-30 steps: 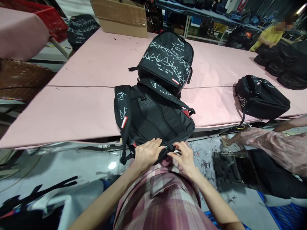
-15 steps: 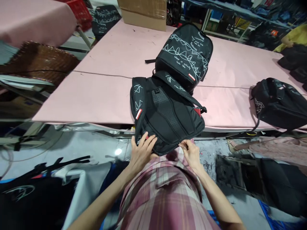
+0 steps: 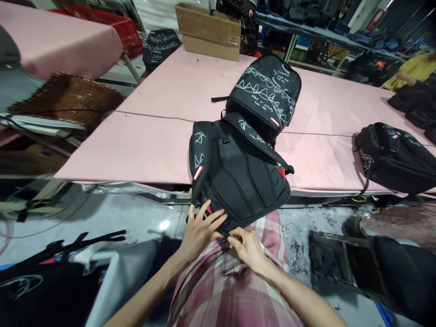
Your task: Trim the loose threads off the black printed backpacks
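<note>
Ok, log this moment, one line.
left hand: flat on backpack near edge | right hand: pinching that edge | backpack: straps up, overhanging pink table

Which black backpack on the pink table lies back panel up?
The nearest backpack, touched by the left hand and right hand; the backpack behind shows its scribbled front.

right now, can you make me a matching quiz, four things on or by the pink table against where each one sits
1 near backpack
2 printed backpack
3 cardboard box
4 woven basket

a far end of the pink table
b left of the table, off it
c overhanging the table's near edge, back panel up
d on the table, just behind another bag

Pairs: 1-c, 2-d, 3-a, 4-b
</note>
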Demonstrator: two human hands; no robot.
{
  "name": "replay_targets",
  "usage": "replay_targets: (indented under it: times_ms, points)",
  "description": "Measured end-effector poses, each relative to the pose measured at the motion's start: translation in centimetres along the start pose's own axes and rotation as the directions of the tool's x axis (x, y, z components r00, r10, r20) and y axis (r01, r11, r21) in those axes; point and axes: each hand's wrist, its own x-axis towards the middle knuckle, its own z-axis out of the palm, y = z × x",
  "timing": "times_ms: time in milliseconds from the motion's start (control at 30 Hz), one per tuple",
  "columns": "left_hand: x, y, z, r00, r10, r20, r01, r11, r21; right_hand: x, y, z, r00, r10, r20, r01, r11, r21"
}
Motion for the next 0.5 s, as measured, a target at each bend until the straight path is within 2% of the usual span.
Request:
replay_targets:
  times_ms: [67, 100, 167, 200, 233, 267, 300, 333, 400, 500]
  points:
    - [-0.8, 0.1, -0.9, 0.999, -0.023, -0.045, 0.017, 0.992, -0.125, 0.2, 0.4, -1.5, 0.998, -0.03, 0.047, 0.029, 0.999, 0.031]
    - [-1.1, 0.5, -1.2, 0.995, -0.073, -0.065, 0.057, 0.973, -0.223, 0.4, 0.9, -2.7, 0.999, -0.027, 0.016, 0.027, 0.998, 0.052]
    - [-1.3, 1.8, -1.3, 0.964, -0.265, -0.029, 0.222, 0.857, -0.466, 1.2, 2.5, -6.3, 0.985, 0.022, -0.17, -0.007, 0.996, 0.088]
    - [-1.1, 2.6, -1.0, 0.921, -0.388, 0.041, 0.336, 0.734, -0.59, 1.8, 3.4, -8.3, 0.952, 0.054, -0.303, -0.028, 0.996, 0.089]
    - [-0.8, 3.4, -0.5, 0.855, -0.5, 0.138, 0.445, 0.571, -0.69, 2.6, 4.4, -10.4, 0.9, 0.062, -0.432, -0.039, 0.997, 0.062]
    - [-0.1, 4.1, 0.1, 0.772, -0.587, 0.242, 0.53, 0.386, -0.755, 3.5, 5.5, -12.4, 0.845, 0.06, -0.531, -0.062, 0.998, 0.013]
    - [0.8, 4.5, 0.7, 0.684, -0.649, 0.334, 0.58, 0.205, -0.789, 4.5, 6.4, -14.1, 0.809, 0.064, -0.584, -0.108, 0.993, -0.041]
    - [1.9, 4.7, 1.3, 0.602, -0.689, 0.402, 0.594, 0.05, -0.803, 5.5, 7.3, -15.4, 0.799, 0.083, -0.595, -0.161, 0.984, -0.079]
    - [4.5, 4.1, 2.0, 0.472, -0.739, 0.48, 0.565, -0.164, -0.809, 7.3, 8.8, -16.8, 0.798, 0.136, -0.587, -0.253, 0.96, -0.121]
    - [7.3, 2.5, 1.5, 0.323, -0.768, 0.553, 0.493, -0.363, -0.791, 8.4, 9.9, -16.1, 0.776, 0.217, -0.592, -0.294, 0.955, -0.035]
